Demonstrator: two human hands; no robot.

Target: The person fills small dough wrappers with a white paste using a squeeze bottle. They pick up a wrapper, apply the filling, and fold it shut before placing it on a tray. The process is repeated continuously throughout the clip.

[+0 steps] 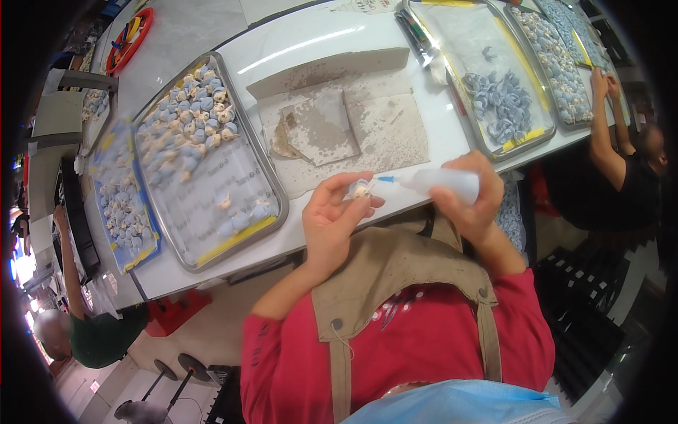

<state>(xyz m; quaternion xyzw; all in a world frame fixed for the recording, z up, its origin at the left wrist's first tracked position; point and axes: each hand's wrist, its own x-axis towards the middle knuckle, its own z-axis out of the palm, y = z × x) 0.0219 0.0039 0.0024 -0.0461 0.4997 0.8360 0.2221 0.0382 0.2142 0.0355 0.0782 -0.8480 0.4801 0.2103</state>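
Between the fingertips and thumb of my left hand (pixel 328 227) is a small cream-and-pale-blue figurine part (pixel 360 189). My right hand (pixel 482 201) is wrapped round a translucent white squeeze bottle (pixel 446 184), held nearly level with its blue needle tip (pixel 385 179) pointing left. The needle's end is close to the figurine part; whether they touch I cannot tell. Both hands are above the near edge of the white table (pixel 296 244). Beyond them lies a stained cardboard piece (pixel 395 127) with a raised back flap.
A metal tray (pixel 281 205) of similar blue-and-cream parts lies to the left. Another metal tray (pixel 462 106) at right holds blue petal-like pieces. Pens (pixel 417 35) lie beside it. Co-workers (pixel 106 336) (pixel 611 169) sit at both sides; a red basket (pixel 150 25) is far left.
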